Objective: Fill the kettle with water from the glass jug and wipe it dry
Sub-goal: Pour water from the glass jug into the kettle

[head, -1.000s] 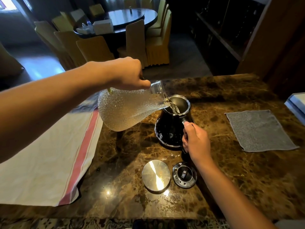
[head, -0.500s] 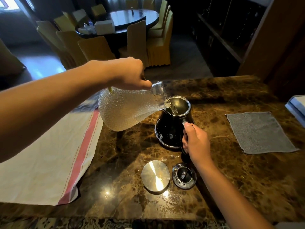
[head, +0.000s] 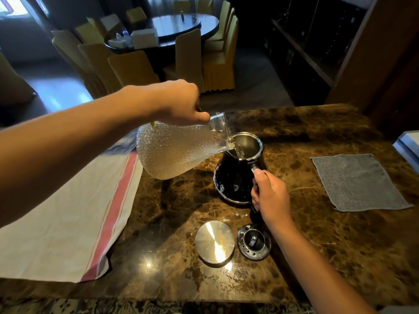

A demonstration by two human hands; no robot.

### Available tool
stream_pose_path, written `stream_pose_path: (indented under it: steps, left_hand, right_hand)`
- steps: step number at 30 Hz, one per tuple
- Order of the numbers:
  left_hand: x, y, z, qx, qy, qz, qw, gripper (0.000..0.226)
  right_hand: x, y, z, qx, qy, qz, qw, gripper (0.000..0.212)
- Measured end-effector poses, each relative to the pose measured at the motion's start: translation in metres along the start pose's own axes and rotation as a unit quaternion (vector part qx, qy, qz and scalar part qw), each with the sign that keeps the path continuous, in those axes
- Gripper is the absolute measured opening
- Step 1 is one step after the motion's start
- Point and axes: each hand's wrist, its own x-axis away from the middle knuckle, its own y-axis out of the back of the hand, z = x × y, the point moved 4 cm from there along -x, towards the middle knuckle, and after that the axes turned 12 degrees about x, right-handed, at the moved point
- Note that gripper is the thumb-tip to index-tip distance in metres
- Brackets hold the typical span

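A black kettle (head: 235, 177) with a steel rim stands open on the brown marble counter (head: 317, 245). My right hand (head: 271, 196) grips its handle. My left hand (head: 179, 103) grips the handle of a dimpled glass jug (head: 174, 150), tipped almost flat with its spout over the kettle's mouth. A thin stream of water runs from the spout into the kettle. A grey cloth (head: 358, 182) lies flat to the right of the kettle.
A round steel lid (head: 214, 242) and a black kettle lid (head: 254, 242) lie near the front edge. A white towel with a red stripe (head: 68, 223) covers the left side. A dining table with chairs (head: 176, 26) stands beyond. A white object (head: 408, 143) sits at the right edge.
The jug stays tipped and the water keeps pouring. Both hands hold their places; only the camera view has shifted slightly.
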Motion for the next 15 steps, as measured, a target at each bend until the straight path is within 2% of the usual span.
stream_pose_path:
  steps: [10, 15]
  left_hand:
    - [-0.0009, 0.0028, -0.0068, -0.011, 0.004, 0.006, 1.0, 0.047]
    - [-0.0003, 0.0043, -0.008, -0.014, 0.003, 0.003, 1.0, 0.047]
  right_hand:
    - [0.0001, 0.0005, 0.0003, -0.003, -0.002, -0.004, 1.0, 0.049]
    - [-0.0008, 0.0001, -0.0002, -0.002, 0.0, -0.002, 1.0, 0.056]
